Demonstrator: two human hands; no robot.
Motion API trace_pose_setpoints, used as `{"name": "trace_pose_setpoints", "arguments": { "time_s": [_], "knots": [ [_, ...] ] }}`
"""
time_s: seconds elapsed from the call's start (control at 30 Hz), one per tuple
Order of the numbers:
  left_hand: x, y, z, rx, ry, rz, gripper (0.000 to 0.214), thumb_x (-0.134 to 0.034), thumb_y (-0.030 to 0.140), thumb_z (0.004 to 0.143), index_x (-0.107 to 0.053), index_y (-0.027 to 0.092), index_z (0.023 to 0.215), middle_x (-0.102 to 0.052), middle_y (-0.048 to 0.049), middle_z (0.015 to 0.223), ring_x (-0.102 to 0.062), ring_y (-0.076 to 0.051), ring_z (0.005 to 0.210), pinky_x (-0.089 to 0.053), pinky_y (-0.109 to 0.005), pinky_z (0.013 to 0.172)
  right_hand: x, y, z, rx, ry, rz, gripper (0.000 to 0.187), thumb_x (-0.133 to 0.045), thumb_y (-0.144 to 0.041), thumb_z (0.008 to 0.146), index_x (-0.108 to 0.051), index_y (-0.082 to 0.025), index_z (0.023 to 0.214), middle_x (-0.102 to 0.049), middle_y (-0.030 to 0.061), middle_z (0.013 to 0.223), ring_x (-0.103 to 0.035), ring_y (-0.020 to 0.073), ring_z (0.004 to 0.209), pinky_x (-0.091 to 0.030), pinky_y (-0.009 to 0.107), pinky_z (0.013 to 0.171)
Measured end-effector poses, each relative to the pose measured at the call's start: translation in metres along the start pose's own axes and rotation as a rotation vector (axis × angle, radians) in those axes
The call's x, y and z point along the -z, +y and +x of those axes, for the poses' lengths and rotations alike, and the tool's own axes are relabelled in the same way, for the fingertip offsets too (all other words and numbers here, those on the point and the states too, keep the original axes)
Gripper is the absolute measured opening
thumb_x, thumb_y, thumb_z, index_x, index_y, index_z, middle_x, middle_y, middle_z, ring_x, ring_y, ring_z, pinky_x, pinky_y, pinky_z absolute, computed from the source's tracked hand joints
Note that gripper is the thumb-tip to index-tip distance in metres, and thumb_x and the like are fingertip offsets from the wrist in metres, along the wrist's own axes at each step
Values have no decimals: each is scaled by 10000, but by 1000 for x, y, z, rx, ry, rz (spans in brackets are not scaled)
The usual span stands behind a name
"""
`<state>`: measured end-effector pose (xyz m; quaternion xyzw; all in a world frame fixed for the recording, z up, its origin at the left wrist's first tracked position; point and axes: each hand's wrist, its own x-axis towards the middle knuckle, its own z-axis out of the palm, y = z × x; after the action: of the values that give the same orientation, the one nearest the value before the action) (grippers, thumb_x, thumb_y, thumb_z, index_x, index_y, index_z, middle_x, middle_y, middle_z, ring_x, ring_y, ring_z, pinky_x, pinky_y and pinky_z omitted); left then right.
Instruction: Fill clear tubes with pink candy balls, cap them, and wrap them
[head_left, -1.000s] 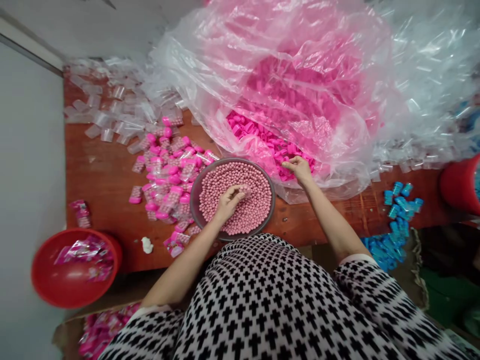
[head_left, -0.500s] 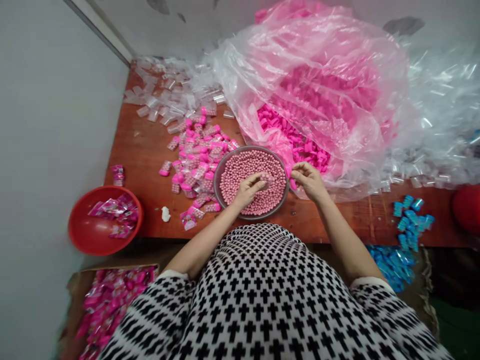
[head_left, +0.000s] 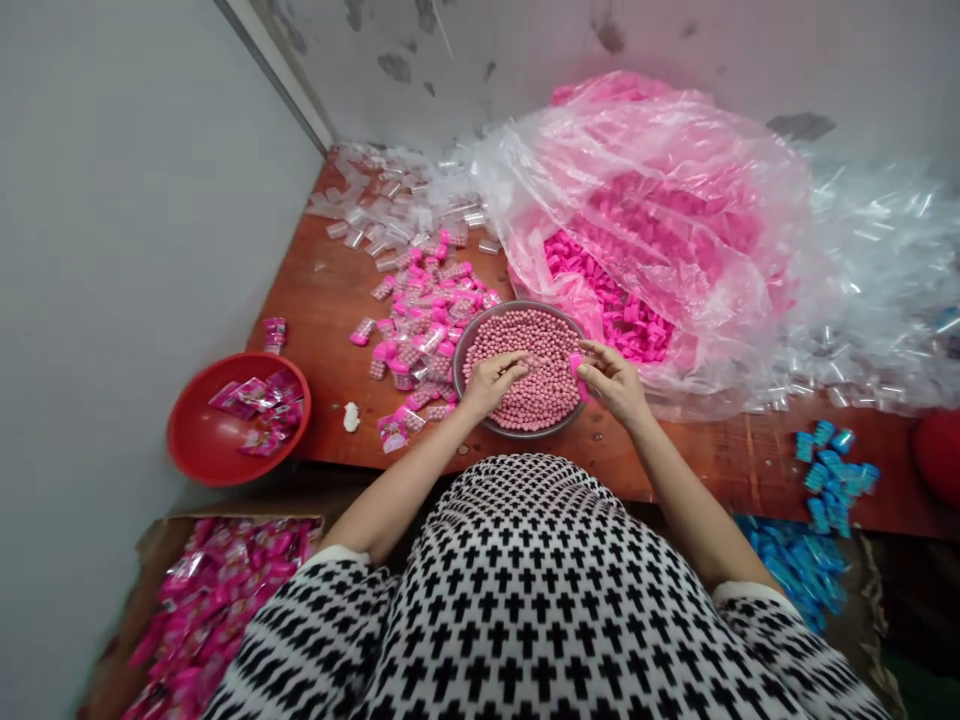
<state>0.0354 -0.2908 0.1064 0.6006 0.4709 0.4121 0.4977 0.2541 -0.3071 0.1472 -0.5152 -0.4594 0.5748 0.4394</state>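
Note:
My left hand is closed over a grey bowl of small pink balls, its fingertips pinching a small clear plastic container. What the container holds is hard to make out. At the bowl's right rim, my right hand pinches a bright pink plastic cap between thumb and fingers. Container and cap are apart. Left of the bowl lies a heap of pink-capped containers filled with pink balls.
Behind the bowl, a large clear bag spills pink caps. Clear empty containers lie at back left. A red bowl with pink packets stands left, above a box of pink pieces. Blue pieces lie right.
The view has shifted, so the table things appear further right and the back items lower. My right hand has turned the pink cap more upright, towards the clear container. My left hand keeps its pinch.

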Motion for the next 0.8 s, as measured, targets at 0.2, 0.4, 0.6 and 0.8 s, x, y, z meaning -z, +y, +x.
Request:
{"name": "trace_pose_setpoints", "arguments": {
  "time_s": [0.2,0.4,0.6,0.8],
  "knots": [
    [-10,-1,-5,74,20,-298,391,-644,405,762,-670,147,1055,-697,-90,1057,-657,-211,952,-538,-376,856,-6,-5,0,155,-5,-179,343,-666,-373,752,-633,-230,1062,-658,17,918,-611,152,815,-496,284,740],
    [-24,9,-12,83,-38,-386,412,-664,414,748,-672,158,1070,-697,-89,1063,-657,-218,968,-538,-376,864,-9,-30,3,508,-126,-662,273,-533,-329,866,-601,-215,1105,-666,72,1034,-621,186,890,-487,337,816],
    [-28,13,-12,-9,-11,-181,338,-629,393,784,-699,182,1039,-704,-68,1060,-658,-208,972,-511,-357,898,-11,-25,5,652,-250,-935,221,-472,-285,905,-580,-200,1078,-661,87,927,-609,195,842,-485,323,756],
    [-20,24,-14,-72,-69,-50,262,-611,373,804,-728,199,960,-730,-44,972,-682,-189,880,-520,-295,819,-10,-16,-6,655,-257,-1031,162,-450,-259,906,-572,-202,995,-604,66,793,-570,199,757,-459,318,699]
  ]
}}
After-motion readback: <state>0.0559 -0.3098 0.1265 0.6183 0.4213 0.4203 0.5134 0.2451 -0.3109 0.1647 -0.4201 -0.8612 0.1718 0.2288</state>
